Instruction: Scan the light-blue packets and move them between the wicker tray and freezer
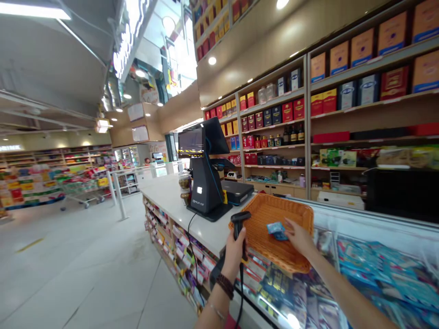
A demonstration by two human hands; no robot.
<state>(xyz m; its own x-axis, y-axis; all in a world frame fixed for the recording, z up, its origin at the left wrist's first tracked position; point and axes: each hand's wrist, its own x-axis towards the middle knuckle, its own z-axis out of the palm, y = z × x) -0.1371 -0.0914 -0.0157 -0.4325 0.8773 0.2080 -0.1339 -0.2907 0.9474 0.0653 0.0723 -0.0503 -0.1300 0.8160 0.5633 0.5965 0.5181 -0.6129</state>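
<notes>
My left hand is wrapped round the handle of a black barcode scanner, its head pointing up over the counter's near edge. A cable hangs down below it. Toward the right, my right hand reaches over an orange woven basket. Its fingertips pinch the right edge of a small blue packet low in the basket; part of the grip is hidden. The packet looks crumpled, and its print is too small to read.
A black checkout terminal stands on the white counter, with a black box-shaped device behind it. Jars sit beside the terminal. Under the basket is a glass display case with packaged goods. Stocked shelves line the wall.
</notes>
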